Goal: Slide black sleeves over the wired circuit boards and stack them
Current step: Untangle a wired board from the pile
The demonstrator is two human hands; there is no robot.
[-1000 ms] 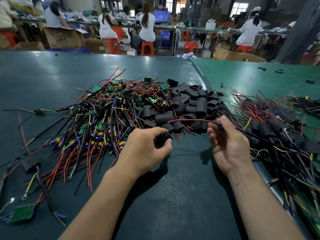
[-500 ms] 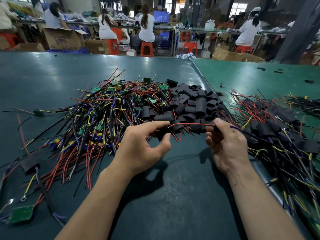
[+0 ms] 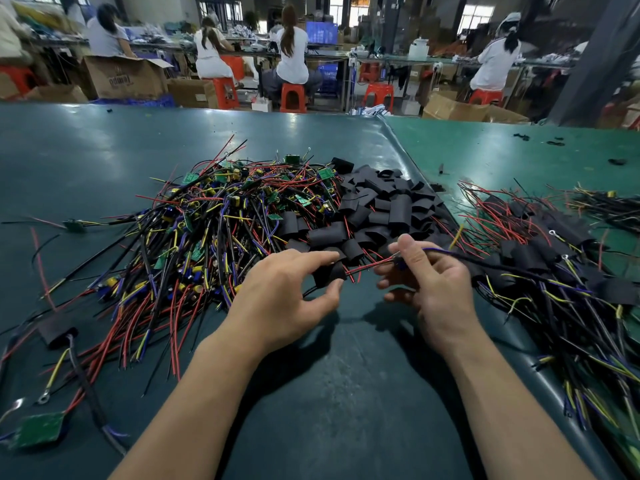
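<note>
My left hand (image 3: 284,289) pinches a black sleeve (image 3: 328,276) between forefinger and thumb, just above the table. My right hand (image 3: 422,278) pinches a wired circuit board (image 3: 398,262) whose red wires run left into the sleeve's mouth and whose dark wires trail off to the right. A heap of loose black sleeves (image 3: 384,209) lies just beyond both hands. Left of it spreads a big tangle of unsleeved wired boards (image 3: 214,230). To the right lies a pile of sleeved boards (image 3: 540,258).
The dark green table mat (image 3: 329,393) reaches to my forearms. A single sleeved board (image 3: 55,332) and a bare green board (image 3: 38,429) lie at the near left. Seated people work at benches beyond the table's far edge.
My left hand opened from a fist and moved forward to the sleeves, where it now pinches one. My right hand brought the board's red wires left, to that sleeve.
</note>
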